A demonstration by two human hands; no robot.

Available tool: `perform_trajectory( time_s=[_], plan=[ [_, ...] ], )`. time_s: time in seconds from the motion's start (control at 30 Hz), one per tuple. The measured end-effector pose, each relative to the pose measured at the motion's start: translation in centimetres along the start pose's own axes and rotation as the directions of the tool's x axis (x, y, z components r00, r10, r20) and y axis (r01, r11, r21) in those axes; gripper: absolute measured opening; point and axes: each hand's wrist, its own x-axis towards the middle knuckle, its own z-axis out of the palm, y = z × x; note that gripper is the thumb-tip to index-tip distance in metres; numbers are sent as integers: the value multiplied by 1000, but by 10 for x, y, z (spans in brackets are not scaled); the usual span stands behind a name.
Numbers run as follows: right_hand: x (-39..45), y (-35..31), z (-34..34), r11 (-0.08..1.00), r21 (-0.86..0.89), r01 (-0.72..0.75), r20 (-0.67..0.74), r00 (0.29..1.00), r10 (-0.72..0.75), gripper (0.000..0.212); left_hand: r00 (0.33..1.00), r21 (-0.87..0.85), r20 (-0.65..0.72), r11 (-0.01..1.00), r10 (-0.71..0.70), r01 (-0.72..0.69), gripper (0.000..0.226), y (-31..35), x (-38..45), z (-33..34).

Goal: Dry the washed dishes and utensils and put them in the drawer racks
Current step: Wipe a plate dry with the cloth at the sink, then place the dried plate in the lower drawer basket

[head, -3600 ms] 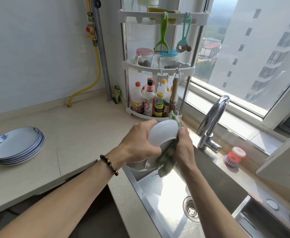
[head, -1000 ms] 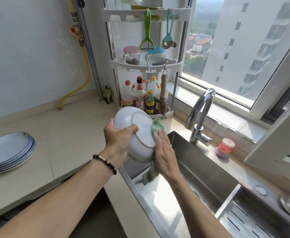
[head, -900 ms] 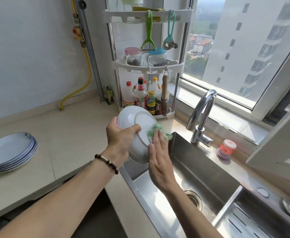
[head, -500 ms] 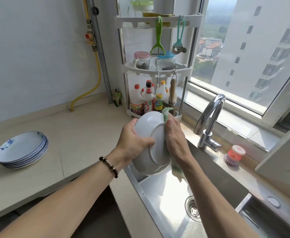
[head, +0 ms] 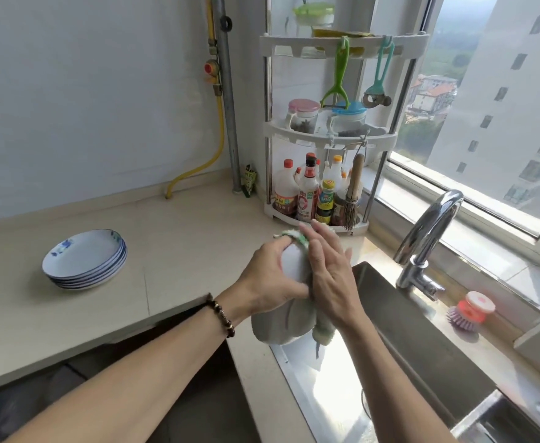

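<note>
left hand [head: 270, 276] gripping bowl [head: 281, 327], (cloth [head: 323, 332] pressed)

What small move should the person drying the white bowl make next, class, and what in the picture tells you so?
Probably keep wiping, turning the bowl a little. The left hand grips it above the sink while the right hand presses the green cloth flat against it, so drying looks unfinished.

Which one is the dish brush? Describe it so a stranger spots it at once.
Start at the chrome faucet behind the steel sink. Just right of its base, on the ledge under the window, sits the dish brush. It alone has an orange-red round top over purple bristles.
</note>
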Motion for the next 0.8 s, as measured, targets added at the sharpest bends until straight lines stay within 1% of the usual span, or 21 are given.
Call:
perform_trajectory(
  time_s=[0.03,0.07,0.1,0.13,0.17,0.2,0.23,0.27,0.3,0.33,0.37,0.43,0.5,0.53,0.6,0.63,0.7,0.73,0.8],
  plan=[
    [2,4,-2,997,16,-71,-30,997,71,40,1000,31,12,999,12,-13,63,-1,-3,-4],
    [2,5,-2,979,89,-185,-38,981,189,44,999,55,30,998,26,-28,56,-2,-10,-10],
    [0,7,-3,920,206,-333,-20,939,344,51,997,72,57,996,53,-57,52,-3,-15,-16],
    [-1,12,-3,818,333,-469,26,872,489,56,993,92,86,991,85,-92,50,-2,-19,-21],
    [-5,11,0,700,435,-567,86,800,594,60,986,117,110,984,122,-135,49,-3,-25,-28],
    [-7,10,3,606,489,-627,155,747,647,63,979,175,132,968,156,-178,48,-4,-31,-35],
    [-9,5,9,550,504,-666,219,714,665,67,971,258,153,941,184,-219,46,-8,-39,-43],
    [-10,-1,12,516,496,-698,275,691,669,68,963,352,178,901,202,-254,42,-12,-45,-47],
    [-13,-10,20,498,471,-728,328,669,667,65,954,449,197,844,228,-294,39,-20,-56,-55],
    [-16,-19,29,492,438,-752,364,649,668,58,938,547,208,762,277,-346,39,-28,-66,-63],
    [-17,-26,39,498,399,-770,383,634,672,47,914,635,233,659,333,-402,45,-39,-76,-71],
    [-23,-41,61,523,296,-800,382,601,702,22,876,752,295,472,382,-460,62,-59,-97,-90],
    [-35,-50,91,565,190,-803,368,591,717,27,853,827,331,310,404,-469,72,-80,-121,-116],
    [-41,-54,108,594,137,-793,359,598,716,27,845,848,331,260,420,-462,74,-92,-135,-128],
    [-57,-63,141,648,30,-761,342,617,709,16,836,876,315,200,450,-438,75,-117,-165,-150],
    [-67,-70,159,672,-33,-740,326,628,707,10,842,885,301,198,449,-422,75,-129,-183,-161],
    [-89,-83,193,692,-93,-716,286,646,707,11,853,878,263,255,451,-406,73,-154,-218,-181],
    [-100,-89,207,690,-99,-717,277,647,711,11,853,863,229,308,469,-401,71,-168,-235,-188],
    [-129,-101,252,693,-123,-710,271,648,712,13,892,813,153,458,426,-359,63,-196,-279,-217]
  ],
)
